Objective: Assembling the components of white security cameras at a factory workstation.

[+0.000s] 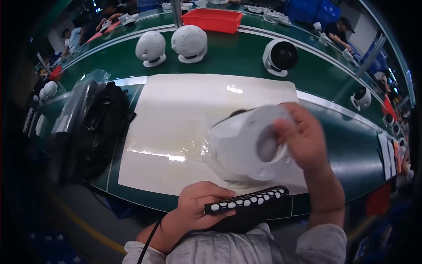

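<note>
My left hand (200,207), low in the middle, is closed on one end of a black perforated block (250,200) with white ovals showing along its near side. My right hand (305,136), slightly blurred, has its thumb and fingers on the rim of a round opening in a white plastic housing (233,143). The housing lies tilted over the pale work mat (154,132), its flat ring-shaped face toward my right hand. A dark curved edge shows at its far side. Shiny clear film lies beside it. My right fingertips are partly hidden.
Two white round units (190,43) and a black-fronted one (283,55) stand on the green conveyor (237,53), before a red bin (213,20). A black bag (103,119) and clear plastic bags (79,103) lie left. Other people work farther back.
</note>
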`<state>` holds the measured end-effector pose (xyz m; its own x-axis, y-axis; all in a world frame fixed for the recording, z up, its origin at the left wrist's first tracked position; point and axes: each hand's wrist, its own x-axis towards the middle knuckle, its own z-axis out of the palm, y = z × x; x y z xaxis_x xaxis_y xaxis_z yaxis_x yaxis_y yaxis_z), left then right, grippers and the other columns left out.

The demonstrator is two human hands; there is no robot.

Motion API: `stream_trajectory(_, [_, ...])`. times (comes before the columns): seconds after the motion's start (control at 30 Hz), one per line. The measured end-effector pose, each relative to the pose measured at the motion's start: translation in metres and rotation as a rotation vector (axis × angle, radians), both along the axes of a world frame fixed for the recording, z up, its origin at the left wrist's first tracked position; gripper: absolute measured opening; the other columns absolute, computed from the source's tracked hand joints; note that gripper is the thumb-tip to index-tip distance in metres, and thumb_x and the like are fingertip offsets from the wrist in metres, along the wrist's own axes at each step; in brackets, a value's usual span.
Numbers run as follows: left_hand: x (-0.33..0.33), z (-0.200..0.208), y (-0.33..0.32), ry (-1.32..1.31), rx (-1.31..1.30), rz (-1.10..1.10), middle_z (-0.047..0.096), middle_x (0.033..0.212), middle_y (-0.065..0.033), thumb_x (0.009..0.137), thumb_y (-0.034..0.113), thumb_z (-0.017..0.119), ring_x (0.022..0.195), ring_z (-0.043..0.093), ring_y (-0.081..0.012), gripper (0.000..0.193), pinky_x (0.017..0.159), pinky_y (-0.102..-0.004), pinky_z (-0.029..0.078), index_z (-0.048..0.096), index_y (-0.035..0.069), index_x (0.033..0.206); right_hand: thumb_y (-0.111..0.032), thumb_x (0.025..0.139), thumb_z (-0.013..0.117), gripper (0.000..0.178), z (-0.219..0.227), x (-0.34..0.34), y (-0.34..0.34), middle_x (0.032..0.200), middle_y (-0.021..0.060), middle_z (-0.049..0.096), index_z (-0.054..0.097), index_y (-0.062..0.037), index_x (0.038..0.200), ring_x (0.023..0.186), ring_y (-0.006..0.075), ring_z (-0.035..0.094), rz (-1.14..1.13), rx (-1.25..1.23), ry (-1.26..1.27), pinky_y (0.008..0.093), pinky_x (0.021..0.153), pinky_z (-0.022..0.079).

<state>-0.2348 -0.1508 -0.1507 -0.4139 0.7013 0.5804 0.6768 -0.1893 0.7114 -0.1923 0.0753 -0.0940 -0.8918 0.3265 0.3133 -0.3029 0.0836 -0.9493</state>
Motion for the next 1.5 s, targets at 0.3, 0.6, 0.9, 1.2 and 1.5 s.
stream_trajectory(0.3, [0.004, -0.002, -0.005, -0.354, 0.000, 0.099, 0.061, 0.081, -0.0115, 0.064, 0.003, 0.070, 0.068, 0.059, -0.0166, 0.019, 0.061, -0.0228, 0.045, 0.063, -0.002, 0.080, -0.025, 0.071, 0.069, 0.042, -0.061, 0.046, 0.015, 0.095, 0.0106, 0.051, 0.051, -0.0027, 0.102, 0.083, 0.0191, 0.050, -0.226, 0.644, 0.324, 0.0298, 0.072, 0.040])
stream_trajectory(0.6, [0.008, -0.009, 0.008, -0.711, 0.172, 0.126, 0.059, 0.082, -0.0118, 0.062, -0.003, 0.070, 0.073, 0.058, -0.0172, 0.022, 0.065, -0.0242, 0.044, 0.055, -0.001, 0.078, 0.002, 0.060, 0.072, 0.038, -0.059, 0.055, -0.018, 0.088, 0.0075, 0.051, 0.052, -0.0040, 0.092, 0.080, 0.0150, 0.051, 0.148, 0.320, 0.046, 0.0233, 0.070, 0.040])
stream_trajectory(0.9, [0.000, -0.003, -0.002, -0.483, -0.044, 0.127, 0.055, 0.062, -0.0088, 0.062, -0.006, 0.068, 0.054, 0.053, -0.0165, 0.016, 0.049, -0.0254, 0.040, 0.055, 0.000, 0.068, -0.001, 0.073, 0.064, 0.031, -0.046, 0.065, -0.010, 0.087, 0.0127, 0.058, 0.044, 0.0003, 0.098, 0.080, 0.0158, 0.057, 0.261, -0.017, -0.244, 0.0245, 0.073, 0.044])
stream_trajectory(1.2, [-0.004, -0.001, -0.008, -0.384, -0.097, 0.158, 0.056, 0.065, -0.0095, 0.059, -0.004, 0.070, 0.060, 0.055, -0.0205, 0.019, 0.054, -0.0282, 0.043, 0.054, -0.001, 0.068, -0.003, 0.075, 0.062, 0.018, -0.048, 0.059, -0.004, 0.095, 0.0125, 0.060, 0.053, 0.0004, 0.091, 0.085, 0.0153, 0.058, 0.221, 0.127, -0.089, 0.0255, 0.078, 0.045])
stream_trajectory(1.5, [-0.005, 0.000, -0.006, -0.300, -0.052, 0.136, 0.056, 0.064, -0.0099, 0.059, -0.002, 0.071, 0.060, 0.056, -0.0208, 0.020, 0.053, -0.0280, 0.044, 0.053, 0.000, 0.067, -0.002, 0.071, 0.064, 0.017, -0.038, 0.054, 0.000, 0.087, 0.0109, 0.059, 0.053, -0.0027, 0.083, 0.086, 0.0228, 0.056, 0.184, 0.335, -0.055, 0.0323, 0.077, 0.042])
